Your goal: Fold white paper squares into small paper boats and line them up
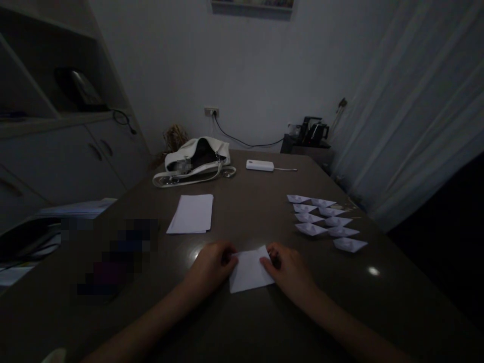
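A folded sheet of white paper (249,273) is held between my two hands, low over the near part of the dark table. My left hand (215,263) grips its left upper edge, thumb on the paper and fingers curled behind. At the right upper corner my right hand (289,267) pinches the sheet, with the thumb pressed on its face. That corner pokes up a little. Several folded paper boats (310,229) stand in two rows on the table to the right of my right hand. Beyond my left hand lies a stack of white paper (192,214).
A white handbag (198,156) with a strap rests at the table's far left. Near the far edge is a white power bank (260,165) with a short cable. The brown table (245,201) extends toward the wall. A black kettle (316,132) stands beyond its far right corner.
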The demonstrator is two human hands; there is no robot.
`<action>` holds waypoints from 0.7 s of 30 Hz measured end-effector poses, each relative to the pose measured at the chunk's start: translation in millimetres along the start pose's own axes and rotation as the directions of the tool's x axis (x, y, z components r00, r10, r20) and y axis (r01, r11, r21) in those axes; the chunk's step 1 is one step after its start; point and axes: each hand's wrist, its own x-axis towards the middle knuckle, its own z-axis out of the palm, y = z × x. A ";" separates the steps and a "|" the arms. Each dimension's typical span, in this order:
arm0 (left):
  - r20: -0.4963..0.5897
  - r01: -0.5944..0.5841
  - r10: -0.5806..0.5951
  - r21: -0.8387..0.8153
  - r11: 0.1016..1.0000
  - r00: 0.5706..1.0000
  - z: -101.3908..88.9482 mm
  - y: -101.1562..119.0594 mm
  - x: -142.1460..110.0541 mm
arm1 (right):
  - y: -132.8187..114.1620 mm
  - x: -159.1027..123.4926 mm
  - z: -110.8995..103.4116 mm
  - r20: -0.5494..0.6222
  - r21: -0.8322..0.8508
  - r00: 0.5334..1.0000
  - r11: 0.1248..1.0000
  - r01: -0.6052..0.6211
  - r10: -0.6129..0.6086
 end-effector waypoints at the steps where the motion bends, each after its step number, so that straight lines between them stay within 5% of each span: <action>1: -0.002 0.003 -0.003 -0.001 1.000 1.000 1.1 0.4 -0.1 | 0.0 1.4 0.3 -0.011 -0.017 1.000 1.000 -0.007 0.006; 11: -0.041 -0.020 0.019 -0.021 1.000 0.999 16.1 7.6 -2.3 | -2.8 3.0 6.4 0.009 0.106 0.940 0.935 0.338 -0.341; 21: -0.059 -0.128 0.127 -0.002 0.992 0.990 21.1 6.3 -2.1 | 2.1 6.9 10.9 -0.075 0.145 0.994 0.985 0.088 -0.078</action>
